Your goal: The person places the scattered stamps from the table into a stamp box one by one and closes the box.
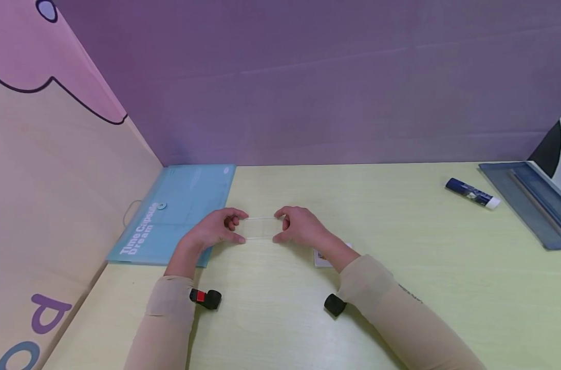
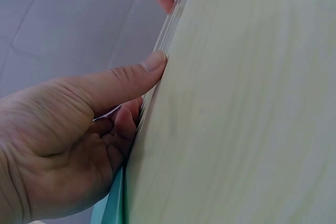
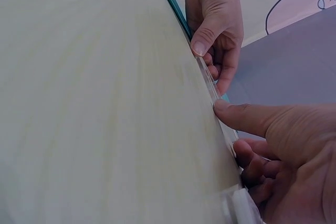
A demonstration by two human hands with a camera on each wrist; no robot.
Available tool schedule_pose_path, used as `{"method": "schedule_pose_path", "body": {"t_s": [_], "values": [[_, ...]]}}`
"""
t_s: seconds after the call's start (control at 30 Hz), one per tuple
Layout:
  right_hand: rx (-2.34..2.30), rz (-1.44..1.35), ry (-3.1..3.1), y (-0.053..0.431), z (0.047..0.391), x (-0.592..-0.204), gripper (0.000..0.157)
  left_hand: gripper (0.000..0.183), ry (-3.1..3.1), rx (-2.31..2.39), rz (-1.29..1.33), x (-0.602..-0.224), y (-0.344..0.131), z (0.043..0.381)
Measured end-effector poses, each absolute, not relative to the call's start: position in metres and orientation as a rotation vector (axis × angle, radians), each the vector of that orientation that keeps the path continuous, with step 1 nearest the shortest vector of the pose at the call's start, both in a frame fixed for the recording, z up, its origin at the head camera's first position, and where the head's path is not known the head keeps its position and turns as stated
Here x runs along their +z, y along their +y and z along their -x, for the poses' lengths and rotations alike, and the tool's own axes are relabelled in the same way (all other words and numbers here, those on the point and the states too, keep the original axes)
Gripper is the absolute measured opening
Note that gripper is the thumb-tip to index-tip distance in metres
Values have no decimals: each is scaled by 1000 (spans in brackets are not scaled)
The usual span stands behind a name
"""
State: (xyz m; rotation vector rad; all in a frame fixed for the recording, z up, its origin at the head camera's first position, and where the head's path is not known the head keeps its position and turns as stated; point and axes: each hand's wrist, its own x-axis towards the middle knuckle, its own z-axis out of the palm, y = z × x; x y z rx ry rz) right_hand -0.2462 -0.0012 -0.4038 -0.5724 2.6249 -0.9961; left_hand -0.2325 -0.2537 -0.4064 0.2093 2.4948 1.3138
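A clear, flat rectangular plastic piece (image 1: 260, 228) lies low over the table between both hands, seen nearly edge-on in the left wrist view. My left hand (image 1: 218, 226) pinches its left end, thumb at the near edge and index finger at the far edge. At the other end my right hand (image 1: 301, 226) pinches it the same way. In the right wrist view the right thumb (image 3: 239, 114) presses on the piece's near edge. A small white card-like item (image 1: 322, 259) with a printed picture is partly hidden under the right forearm.
To the left lies a blue button folder (image 1: 192, 192) lettered "Time Capsule Dream", against the side wall. A dark blue glue stick (image 1: 472, 193) with a white end and a dark translucent blue pouch (image 1: 530, 205) lie at the right. A purple wall (image 1: 331, 92) rises behind the table.
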Motion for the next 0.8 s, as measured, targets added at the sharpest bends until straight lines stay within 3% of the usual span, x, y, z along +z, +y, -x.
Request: {"method": "schedule_pose_path", "body": {"t_s": [0.8], "values": [[-1083,644,2537,11,251,-403,55,53,2462,1340,-228,-398,-250,231]]}}
